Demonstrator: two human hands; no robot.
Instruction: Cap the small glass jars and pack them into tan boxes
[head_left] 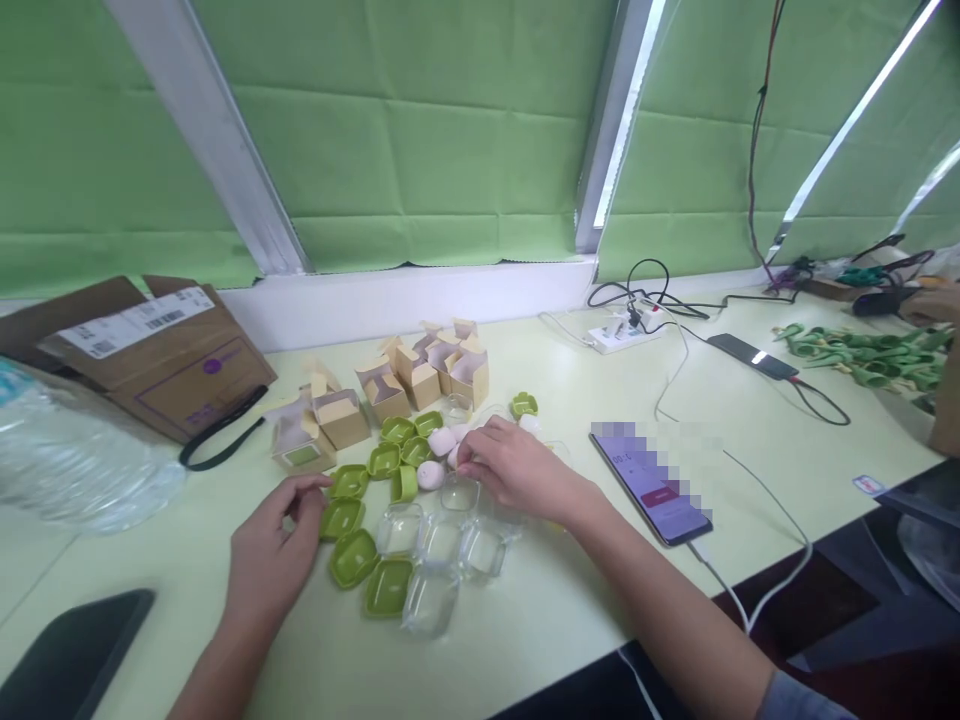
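My left hand (274,545) rests on the pale green table (570,600), fingers curled, its tips touching a green lid (341,518). My right hand (517,465) lies over the pile, fingers pinched on a small white piece (455,457) just above a clear plastic cup (459,492). Around them lie several green lids (386,585), several clear cups (439,540) and a few white egg-shaped pieces (430,474). Several small tan cardboard boxes (420,380) stand open behind the pile.
A phone (652,485) on a white cable lies right of my right hand. A power strip (622,335) and a second phone (750,355) sit further back. A cardboard carton (157,350), a plastic bottle (67,450) and a dark phone (67,660) lie left. Green clips (870,355) are piled far right.
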